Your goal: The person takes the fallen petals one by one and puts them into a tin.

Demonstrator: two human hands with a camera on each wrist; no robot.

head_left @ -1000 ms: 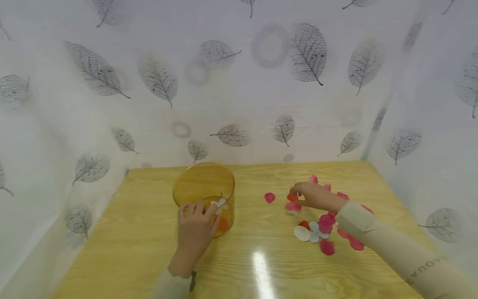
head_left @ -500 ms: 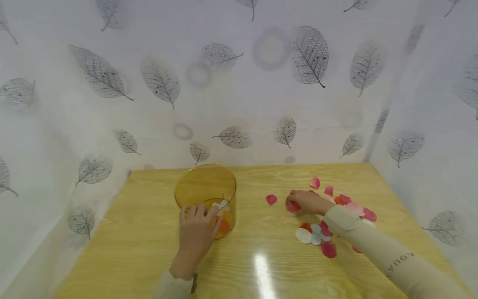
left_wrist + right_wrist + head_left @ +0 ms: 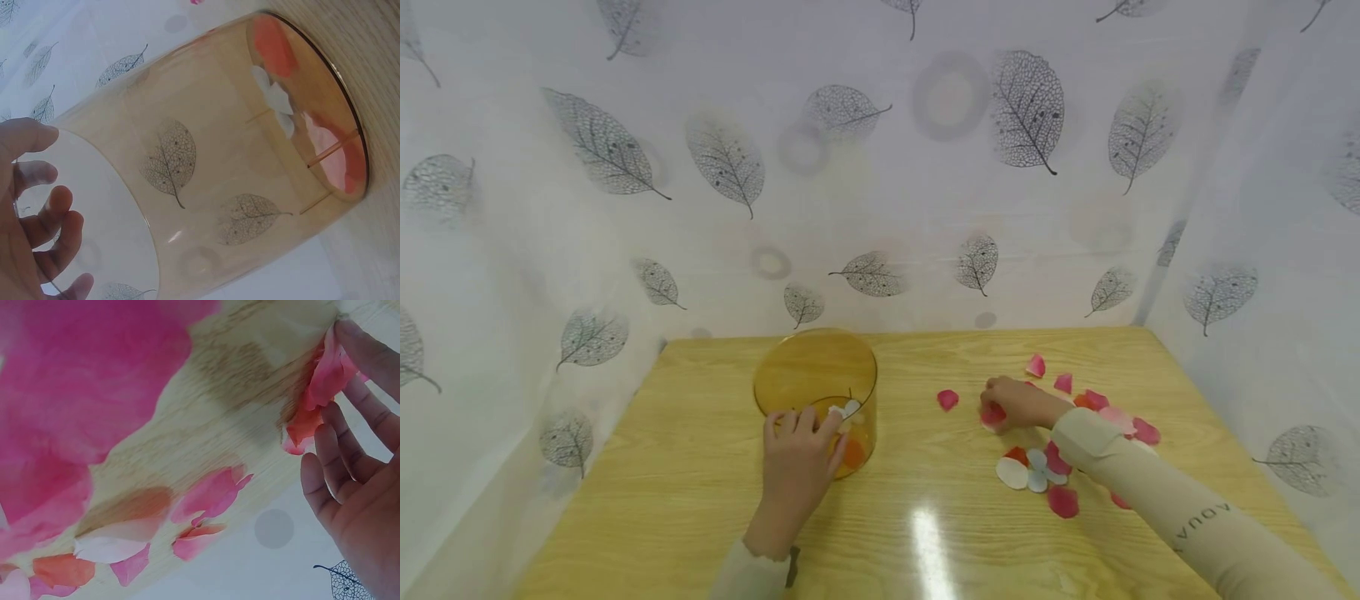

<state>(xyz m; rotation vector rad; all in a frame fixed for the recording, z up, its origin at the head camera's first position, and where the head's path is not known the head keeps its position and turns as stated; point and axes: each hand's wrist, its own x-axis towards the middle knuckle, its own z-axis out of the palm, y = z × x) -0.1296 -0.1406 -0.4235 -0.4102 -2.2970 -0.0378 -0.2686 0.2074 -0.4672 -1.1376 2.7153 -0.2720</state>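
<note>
Pinching a pink petal [image 3: 993, 415] lower right, the right hand [image 3: 1022, 404] may, squeezing hard, crease it; centre-left, the left hand [image 3: 796, 458] grips an amber container [image 3: 820, 367].

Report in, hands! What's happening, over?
Left hand grips amber container. Right hand pinches petals. Between right hand and container: one stray pink petal.

Gap between amber container [image 3: 816, 367] and petals [image 3: 1063, 502], 1 pink petal [image 3: 948, 400] inside, leaf-print backdrop [image 3: 880, 217] behind

And here's the cream right sleeve [image 3: 1195, 508] at four o'clock, dark lettering [image 3: 1202, 523] across it (capitals, folks!); matching left sleeve [image 3: 747, 577] at seven, dark strap [image 3: 792, 567] showing.
</note>
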